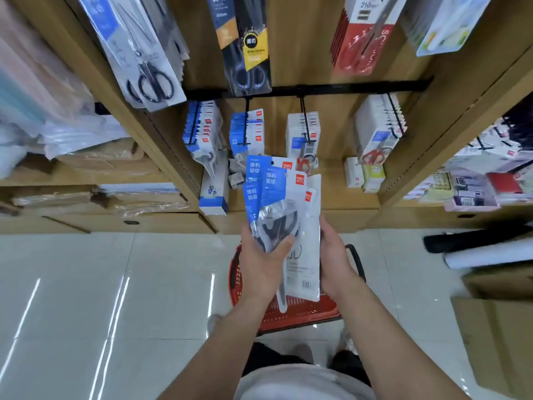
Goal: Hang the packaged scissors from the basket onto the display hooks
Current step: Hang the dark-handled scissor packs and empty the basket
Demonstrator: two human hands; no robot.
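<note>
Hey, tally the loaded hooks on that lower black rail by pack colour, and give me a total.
Hooks with blue-topped packs: 2
Hooks with white packs of red-handled scissors: 2
Total: 4 loaded hooks

Light grey shirt (302, 382), short-sleeved: forearms bare. Dark trousers (271, 356). Pale shoe (213, 323), blurred. Left hand (259, 264), right hand (334, 255) bare.

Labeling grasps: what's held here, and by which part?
A fanned stack of scissor packs: left hand grips its lower half, thumb across the front; right hand holds the right edge.
</note>
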